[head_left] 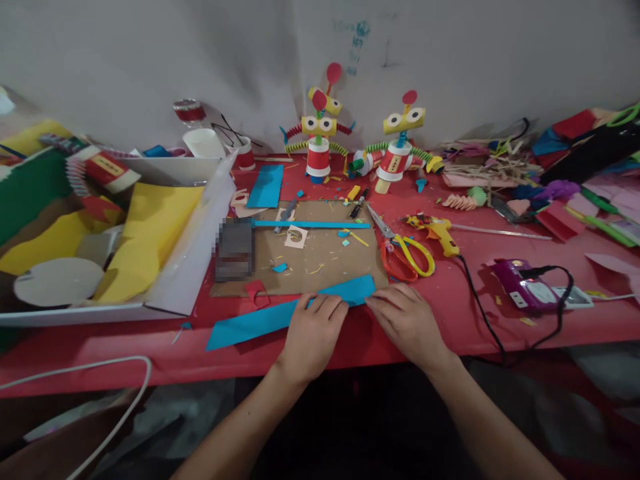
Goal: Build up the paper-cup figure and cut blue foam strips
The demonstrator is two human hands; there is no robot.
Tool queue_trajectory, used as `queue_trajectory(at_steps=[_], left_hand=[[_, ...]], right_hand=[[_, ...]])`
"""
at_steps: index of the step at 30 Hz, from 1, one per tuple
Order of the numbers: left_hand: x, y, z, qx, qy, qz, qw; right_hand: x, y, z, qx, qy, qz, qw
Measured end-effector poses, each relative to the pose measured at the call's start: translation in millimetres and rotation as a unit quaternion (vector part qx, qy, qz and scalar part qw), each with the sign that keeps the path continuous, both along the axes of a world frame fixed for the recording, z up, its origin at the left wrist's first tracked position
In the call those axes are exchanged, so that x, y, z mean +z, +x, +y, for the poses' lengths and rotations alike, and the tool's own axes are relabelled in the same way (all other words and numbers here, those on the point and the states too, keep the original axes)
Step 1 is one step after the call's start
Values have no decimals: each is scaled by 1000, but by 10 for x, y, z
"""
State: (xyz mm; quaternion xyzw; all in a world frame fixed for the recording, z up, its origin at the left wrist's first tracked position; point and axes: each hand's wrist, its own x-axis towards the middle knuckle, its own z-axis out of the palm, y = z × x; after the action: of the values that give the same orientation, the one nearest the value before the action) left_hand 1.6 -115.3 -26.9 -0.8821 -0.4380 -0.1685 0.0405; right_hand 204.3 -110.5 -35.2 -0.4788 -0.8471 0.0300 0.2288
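Observation:
A wide strip of blue paper [255, 325] lies slanted along the near side of the table, partly over the edge of a brown cardboard sheet [320, 267]. My left hand [315, 333] grips the strip near its middle, fingers closed over it. At its right end my right hand [410, 323] pinches the paper; the thumb is mostly hidden. A thin blue paper strip [315, 225] crosses the cardboard behind my hands, near a white paper square with a hole [296, 237]. Scissors with red and yellow handles [407, 253] lie to the right of the cardboard.
A white box [190, 267] with coloured paper stands left. Paper-cup robot figures [318, 160] line the wall. On the right are a yellow glue gun [443, 237], its black cable, a purple power socket [525, 283] and craft-paper piles. A blurred dark object [235, 250] sits on the cardboard.

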Motion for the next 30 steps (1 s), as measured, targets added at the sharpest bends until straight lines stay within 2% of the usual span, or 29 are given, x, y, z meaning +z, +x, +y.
queue_trajectory(at_steps=[3,6,8,10,13,18,23,30], left_hand=[[123,-33,90,16,95,5,995],[236,-56,195,14,210,3,978],[250,-67,240,-3,224,16,975],[204,-77,259,-17,187,28,982],[93,-89,265,-6,105,39,994],[26,-59,282,25,42,52,997],[40,-14,316,54,-2,18,998],[65,3,422,125,-109,-53,985]], right_hand=[[63,-30,111,13,41,-10,999],[75,-53,226,18,109,3,994],[35,-52,275,25,136,3,990],[-29,-41,295,29,133,-13,991],[-112,-19,297,19,76,-39,996],[-137,0,313,6,13,0,1000],[-55,-25,383,-32,-53,32,998],[137,-56,565,-66,-127,-32,989]])
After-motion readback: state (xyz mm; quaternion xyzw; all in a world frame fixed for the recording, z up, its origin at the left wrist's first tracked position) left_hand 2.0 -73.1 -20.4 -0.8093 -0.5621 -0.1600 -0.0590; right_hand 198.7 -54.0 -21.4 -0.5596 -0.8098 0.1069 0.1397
